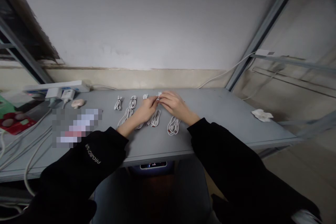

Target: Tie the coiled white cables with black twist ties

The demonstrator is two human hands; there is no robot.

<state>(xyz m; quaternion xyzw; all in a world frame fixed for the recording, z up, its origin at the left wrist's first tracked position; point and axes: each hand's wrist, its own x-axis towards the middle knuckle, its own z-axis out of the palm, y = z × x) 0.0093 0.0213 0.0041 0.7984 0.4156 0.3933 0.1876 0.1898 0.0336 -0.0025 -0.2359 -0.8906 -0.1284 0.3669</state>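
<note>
At the middle of the grey table [210, 112], my left hand [147, 109] and my right hand [175, 105] meet with fingers pinched together. Between their fingertips is a small coiled white cable [160, 94], mostly hidden, with a thin dark strip at the pinch. Near my left hand lie white cable bundles, one tied with a dark band [133, 102] and another at the left [118, 103]. A looser white coil [126, 116] is partly behind my left forearm. Below my hands rest a white coil [155, 118] and another coil [173, 126], both with reddish bits.
A white power strip [78, 86] with plugged-in chargers [67, 95] stands at the back left. Near it are a pink case [78, 103], a blurred-out flat object [78, 126], a red package [18, 122] and trailing cords. Crumpled tissue [261, 115] lies at right.
</note>
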